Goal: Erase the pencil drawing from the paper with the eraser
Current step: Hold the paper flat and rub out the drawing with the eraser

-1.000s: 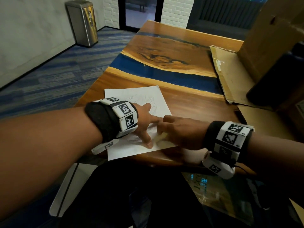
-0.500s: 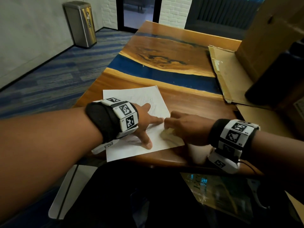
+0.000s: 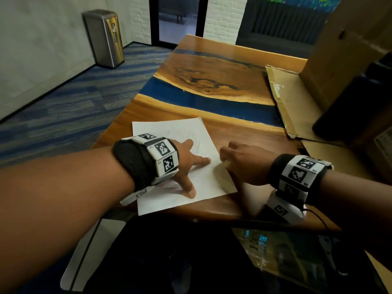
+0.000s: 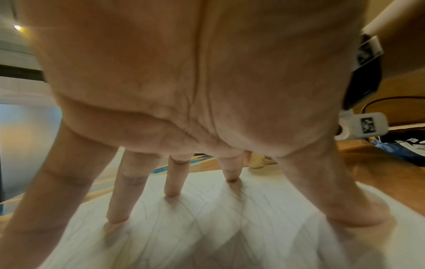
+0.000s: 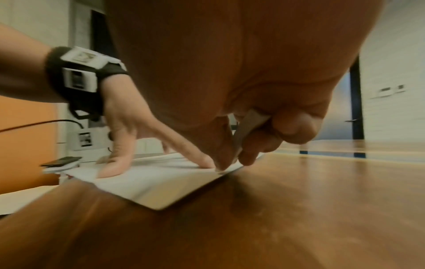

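Observation:
A white sheet of paper (image 3: 197,132) with faint pencil lines lies on the wooden table (image 3: 244,134) near its front edge. My left hand (image 3: 191,164) is spread flat on the paper (image 4: 207,227), its straight fingers (image 4: 171,182) pressing it down. At the paper's right edge my right hand (image 3: 239,160) pinches a pale eraser (image 5: 247,127) between thumb and fingers, with the eraser's tip on the sheet (image 5: 161,183). From the head camera the eraser shows only as a pale blur (image 3: 224,164) under the fingers.
Flattened cardboard (image 3: 292,102) and a big cardboard box (image 3: 343,49) take up the table's right side, with a dark object (image 3: 356,115) in front of them. A steel bin (image 3: 104,37) stands on the carpet at the far left. A dark bag (image 3: 169,262) lies below the table edge.
My right hand with the eraser has slid to the right, from beside the left thumb to the paper's right edge. The left hand stays pressed on the sheet.

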{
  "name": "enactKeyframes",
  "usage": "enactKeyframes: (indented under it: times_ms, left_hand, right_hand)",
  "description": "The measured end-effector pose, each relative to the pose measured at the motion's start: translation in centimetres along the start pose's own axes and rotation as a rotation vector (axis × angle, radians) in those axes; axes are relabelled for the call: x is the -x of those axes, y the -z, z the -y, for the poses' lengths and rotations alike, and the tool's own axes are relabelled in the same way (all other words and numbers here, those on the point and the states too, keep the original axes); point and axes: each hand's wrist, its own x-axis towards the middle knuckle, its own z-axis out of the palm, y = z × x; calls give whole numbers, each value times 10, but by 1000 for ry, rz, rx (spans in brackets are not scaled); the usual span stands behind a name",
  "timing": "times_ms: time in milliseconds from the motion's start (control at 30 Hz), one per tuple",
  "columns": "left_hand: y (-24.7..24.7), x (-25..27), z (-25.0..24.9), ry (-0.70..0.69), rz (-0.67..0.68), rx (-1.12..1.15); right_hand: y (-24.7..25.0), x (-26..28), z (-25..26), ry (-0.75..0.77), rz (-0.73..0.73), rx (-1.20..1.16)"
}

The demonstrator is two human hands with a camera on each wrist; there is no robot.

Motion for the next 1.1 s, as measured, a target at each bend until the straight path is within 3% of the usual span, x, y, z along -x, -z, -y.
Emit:
enactKeyframes:
  times_ms: [33, 100, 167, 233, 300, 400, 433, 500, 567, 600, 700, 767, 1000, 1100]
  left_hand:
    - [0, 1, 0, 1, -1, 2]
    - [-2, 2, -1, -9, -18, 13]
    - [-5, 4, -1, -11, -44, 27]
    - [-8, 7, 0, 0, -54, 11]
    - [-11, 10, 2, 13, -57, -5]
    - [-14, 13, 2, 14, -63, 1]
    - [-15, 13, 2, 12, -66, 5]
    - [-16, 13, 1, 11, -78, 4]
    - [-16, 13, 1, 10, -86, 9]
    - [-16, 14, 2, 9, -83, 14]
    - [-17, 18, 2, -2, -62, 4]
    - [-17, 20, 3, -11, -43, 1]
    - [-15, 12, 7, -54, -74, 71]
    - [-17, 10, 7, -47, -64, 92]
  right_hand:
    - [3, 0, -2, -35, -20, -28]
    - [7, 3, 3, 41, -12, -144]
    - [4, 9, 21, 155, 132, -391]
    - [-4, 12, 30, 108, 324, -813]
    - [-5, 5, 22, -87, 256, -1146]
    - [5, -1, 0, -357, -66, -1303]
    - [6, 0, 1, -356, -46, -1414]
    - [3, 9, 18, -221, 197, -1628]
    - [-6, 13, 33, -132, 388, -1643]
    - [-9, 10, 32, -157, 364, -1627]
    - [1, -6, 14, -374, -21, -1521]
    - [9, -7, 1, -405, -99, -1426]
    - [6, -5, 11, -276, 85, -1100]
    - [5, -8, 14, -145, 102, -750]
